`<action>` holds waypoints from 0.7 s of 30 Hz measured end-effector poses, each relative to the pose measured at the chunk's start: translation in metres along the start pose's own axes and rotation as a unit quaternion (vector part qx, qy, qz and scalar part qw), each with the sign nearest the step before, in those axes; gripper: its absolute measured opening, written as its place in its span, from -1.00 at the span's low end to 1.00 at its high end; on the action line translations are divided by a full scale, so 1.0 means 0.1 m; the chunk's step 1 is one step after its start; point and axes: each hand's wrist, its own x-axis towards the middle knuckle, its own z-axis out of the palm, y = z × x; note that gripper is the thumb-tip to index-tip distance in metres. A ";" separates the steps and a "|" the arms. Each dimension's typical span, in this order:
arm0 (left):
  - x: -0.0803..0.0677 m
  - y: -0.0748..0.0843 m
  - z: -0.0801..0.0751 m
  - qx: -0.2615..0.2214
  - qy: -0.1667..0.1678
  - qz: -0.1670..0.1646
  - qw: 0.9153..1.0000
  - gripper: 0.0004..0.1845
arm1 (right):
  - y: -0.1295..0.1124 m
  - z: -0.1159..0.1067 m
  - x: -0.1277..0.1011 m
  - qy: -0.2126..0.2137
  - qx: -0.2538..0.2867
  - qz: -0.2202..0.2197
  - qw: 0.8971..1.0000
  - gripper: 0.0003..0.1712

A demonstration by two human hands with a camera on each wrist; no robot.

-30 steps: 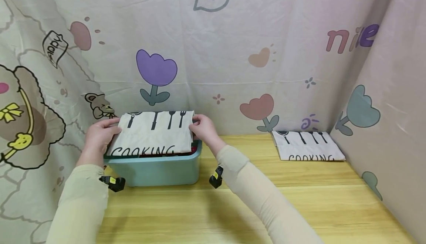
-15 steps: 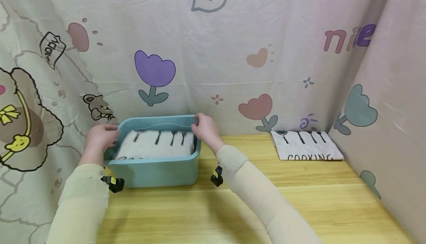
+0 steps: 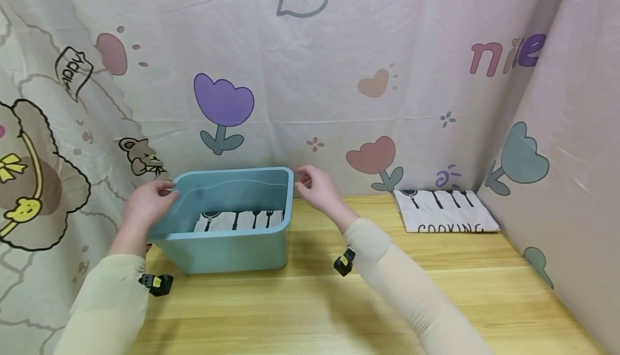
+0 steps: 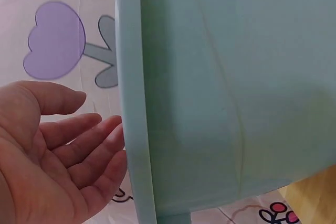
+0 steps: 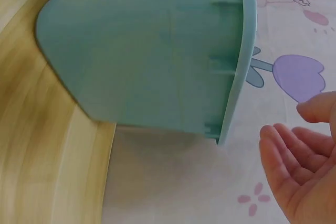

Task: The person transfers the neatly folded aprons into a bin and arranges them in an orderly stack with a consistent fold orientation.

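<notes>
The left hand (image 3: 147,204) was loosely spread beside the left end of the blue bin (image 3: 227,255), its thumb apart from softly bent fingers, and it had hold of nothing. In the left wrist view its fingertips came right up to the bin's rim; whether they touched it could not be told. The right hand (image 3: 317,187) was just beyond the bin's right end, palm turned towards it, fingers half curled and thumb free, also holding nothing; the right wrist view showed a gap between its fingertips and the rim.

Inside the bin lay a folded white cloth (image 3: 239,220) printed with dark kitchen utensils. It sat well below the rim, its nearer part hidden by the bin's front wall, and whatever was under it could not be seen. A thin pale line (image 3: 232,181) curved along the bin's inner back wall.

Both forearms, in cream sleeves (image 3: 411,285), reached up from in front of the bin, each with a small black camera (image 3: 157,285) at the wrist. The bin stood upright on the wooden worktop (image 3: 310,317). Well to its right lay a second folded cloth (image 3: 448,212), lettered "COOKING". Behind the bin hung a pale printed curtain (image 3: 310,64).
</notes>
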 end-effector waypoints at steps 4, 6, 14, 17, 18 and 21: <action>-0.08 0.03 0.02 -0.003 0.001 0.030 1.000 -0.47 | 0.10 -0.09 -0.10 -0.007 -0.009 -0.041 0.999 -0.61; -0.11 0.05 0.04 -0.008 0.003 0.048 0.999 -0.46 | 0.15 -0.14 -0.15 -0.009 -0.019 -0.057 0.998 -0.61; -0.25 0.15 0.10 -0.007 0.003 0.081 0.997 -0.43 | 0.27 -0.31 -0.34 -0.006 -0.073 -0.109 0.991 -0.56; -0.31 0.21 0.13 0.000 0.007 0.093 0.996 -0.44 | 0.30 -0.37 -0.40 -0.002 -0.100 -0.124 0.987 -0.55; -0.33 0.23 0.14 0.003 0.010 0.099 0.995 -0.44 | 0.31 -0.39 -0.41 0.001 -0.107 -0.128 0.986 -0.55; -0.38 0.26 0.19 0.006 0.027 0.128 0.991 -0.47 | 0.34 -0.45 -0.47 0.010 -0.129 -0.146 0.981 -0.53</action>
